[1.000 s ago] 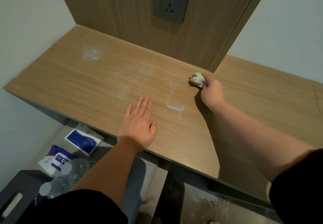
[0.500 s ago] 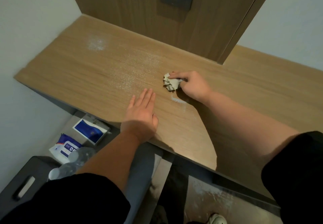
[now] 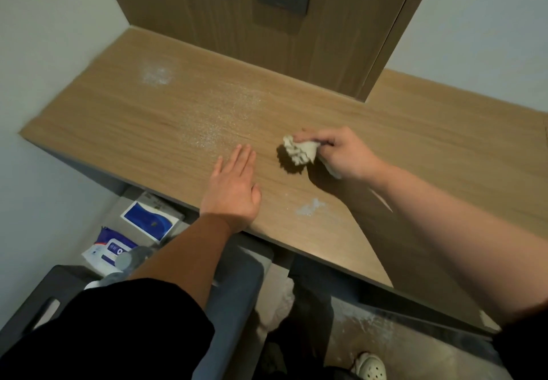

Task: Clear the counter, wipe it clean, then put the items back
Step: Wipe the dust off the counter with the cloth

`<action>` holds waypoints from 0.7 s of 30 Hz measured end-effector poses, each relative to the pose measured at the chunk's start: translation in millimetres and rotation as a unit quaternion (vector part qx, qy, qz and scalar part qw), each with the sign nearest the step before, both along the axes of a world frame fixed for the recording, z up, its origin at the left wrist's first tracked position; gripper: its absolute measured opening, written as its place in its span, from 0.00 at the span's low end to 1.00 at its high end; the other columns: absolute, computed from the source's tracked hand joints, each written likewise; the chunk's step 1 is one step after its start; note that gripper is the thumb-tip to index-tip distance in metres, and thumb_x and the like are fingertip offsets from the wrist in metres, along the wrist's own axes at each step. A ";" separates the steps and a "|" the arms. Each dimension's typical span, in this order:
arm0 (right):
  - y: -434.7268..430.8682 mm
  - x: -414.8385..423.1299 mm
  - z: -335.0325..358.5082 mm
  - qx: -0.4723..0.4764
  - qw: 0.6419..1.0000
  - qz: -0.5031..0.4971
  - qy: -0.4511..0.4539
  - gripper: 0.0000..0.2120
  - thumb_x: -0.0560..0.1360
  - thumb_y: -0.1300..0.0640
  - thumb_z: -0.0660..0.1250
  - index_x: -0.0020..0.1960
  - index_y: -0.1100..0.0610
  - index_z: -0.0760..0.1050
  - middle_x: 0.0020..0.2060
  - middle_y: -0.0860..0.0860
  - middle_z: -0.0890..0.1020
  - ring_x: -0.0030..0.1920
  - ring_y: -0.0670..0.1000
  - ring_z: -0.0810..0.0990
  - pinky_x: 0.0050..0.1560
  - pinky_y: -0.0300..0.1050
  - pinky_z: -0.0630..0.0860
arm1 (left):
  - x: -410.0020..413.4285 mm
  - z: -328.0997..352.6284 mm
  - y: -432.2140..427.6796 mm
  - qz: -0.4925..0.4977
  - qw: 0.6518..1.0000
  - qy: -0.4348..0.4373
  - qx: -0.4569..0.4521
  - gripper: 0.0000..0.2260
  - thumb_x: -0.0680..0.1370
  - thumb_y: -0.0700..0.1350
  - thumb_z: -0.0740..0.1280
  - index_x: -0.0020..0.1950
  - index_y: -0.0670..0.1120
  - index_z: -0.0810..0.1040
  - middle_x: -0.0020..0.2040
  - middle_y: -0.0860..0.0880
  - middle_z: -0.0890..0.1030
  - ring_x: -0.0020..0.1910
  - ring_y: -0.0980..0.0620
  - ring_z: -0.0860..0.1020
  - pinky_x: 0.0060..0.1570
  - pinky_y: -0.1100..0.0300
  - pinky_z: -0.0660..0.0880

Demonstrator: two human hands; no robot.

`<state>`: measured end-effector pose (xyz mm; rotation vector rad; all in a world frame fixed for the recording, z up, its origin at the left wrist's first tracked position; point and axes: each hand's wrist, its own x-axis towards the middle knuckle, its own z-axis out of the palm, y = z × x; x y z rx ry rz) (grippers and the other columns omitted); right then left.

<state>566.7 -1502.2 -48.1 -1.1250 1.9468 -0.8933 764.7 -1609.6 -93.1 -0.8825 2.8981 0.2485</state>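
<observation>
The left hand (image 3: 234, 189) stays flat and loose on the bench (image 3: 444, 148), with white dust (image 3: 219, 118) still lying past its fingertips. Right of it, the right hand (image 3: 341, 154) grips the crumpled wipe (image 3: 299, 151) and has pulled a little white heap (image 3: 308, 208) toward the bench edge, so more wiping is left to do.

Wood-grain tan counter (image 3: 415, 148), white powder (image 3: 308, 209), off-white tissue (image 3: 299, 151)

Dim, soft overhead light casts dark shadows beneath the forearms; wide-angle edges bend, slightly blurred.
</observation>
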 end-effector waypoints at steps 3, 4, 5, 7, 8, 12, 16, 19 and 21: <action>-29.5 -2.2 -13.0 0.005 1.000 -0.003 0.005 0.23 0.75 0.74 0.55 0.59 0.57 0.80 0.66 0.53 0.76 0.71 0.49 0.67 0.72 0.39 0.58 | 0.3 -1.5 -0.3 0.000 1.000 0.007 -0.008 0.29 0.81 0.50 0.49 0.80 0.44 0.45 0.80 0.47 0.46 0.79 0.51 0.42 0.77 0.49 0.44; -33.7 3.1 -20.0 0.003 1.000 -0.002 0.000 0.24 0.74 0.75 0.55 0.58 0.57 0.81 0.65 0.54 0.76 0.71 0.49 0.68 0.73 0.40 0.59 | 0.2 -2.7 -0.7 0.000 1.000 0.012 -0.010 0.29 0.81 0.50 0.49 0.80 0.43 0.45 0.80 0.47 0.46 0.79 0.51 0.43 0.77 0.49 0.45; -35.3 8.1 -25.8 0.001 1.000 0.000 -0.010 0.25 0.72 0.76 0.55 0.57 0.57 0.82 0.65 0.54 0.77 0.70 0.48 0.69 0.74 0.42 0.60 | 0.3 -4.1 -1.2 0.001 1.000 0.016 -0.011 0.29 0.81 0.50 0.49 0.80 0.43 0.46 0.80 0.47 0.46 0.79 0.51 0.43 0.77 0.49 0.45; -33.4 11.6 -31.0 -0.004 0.999 0.019 -0.048 0.27 0.69 0.77 0.55 0.54 0.55 0.83 0.63 0.53 0.79 0.69 0.46 0.70 0.73 0.45 0.62 | 0.4 -5.8 -1.5 0.002 1.000 0.026 -0.013 0.28 0.82 0.50 0.50 0.80 0.43 0.46 0.80 0.47 0.47 0.79 0.51 0.44 0.77 0.49 0.45; -30.6 12.0 -30.9 -0.001 0.997 0.033 -0.068 0.28 0.69 0.78 0.55 0.52 0.53 0.83 0.62 0.53 0.80 0.68 0.45 0.71 0.73 0.45 0.63 | 0.6 -6.1 -1.0 0.002 0.999 0.031 -0.012 0.28 0.82 0.49 0.50 0.80 0.43 0.47 0.80 0.47 0.48 0.79 0.51 0.45 0.77 0.49 0.45; -14.8 21.2 -25.5 0.007 0.992 0.084 -0.090 0.26 0.71 0.78 0.55 0.48 0.52 0.84 0.60 0.51 0.81 0.66 0.41 0.72 0.71 0.38 0.64 | 1.4 -5.0 0.5 0.015 0.998 0.060 -0.007 0.27 0.83 0.48 0.52 0.79 0.42 0.49 0.80 0.46 0.49 0.79 0.51 0.45 0.77 0.52 0.44; 10.7 36.9 -27.8 0.006 0.988 0.139 -0.063 0.24 0.72 0.78 0.56 0.48 0.55 0.83 0.58 0.50 0.81 0.65 0.39 0.71 0.62 0.20 0.57 | 1.7 -3.6 3.3 0.026 0.997 0.061 -0.026 0.27 0.83 0.49 0.51 0.79 0.41 0.49 0.80 0.45 0.49 0.79 0.51 0.44 0.77 0.53 0.42; 31.5 37.3 -31.9 0.016 0.985 0.162 -0.057 0.22 0.73 0.77 0.58 0.47 0.56 0.84 0.57 0.50 0.82 0.66 0.40 0.72 0.71 0.30 0.52 | 0.6 -1.7 10.2 0.048 0.996 0.070 -0.029 0.27 0.83 0.50 0.52 0.79 0.41 0.51 0.80 0.45 0.51 0.79 0.50 0.45 0.77 0.52 0.43; 47.6 34.9 -32.0 0.026 0.983 0.173 -0.063 0.21 0.73 0.77 0.57 0.48 0.59 0.84 0.57 0.51 0.82 0.65 0.40 0.72 0.69 0.26 0.55 | -4.8 0.0 24.6 0.069 0.994 0.087 -0.019 0.27 0.83 0.49 0.52 0.79 0.41 0.51 0.80 0.45 0.52 0.79 0.50 0.46 0.77 0.52 0.44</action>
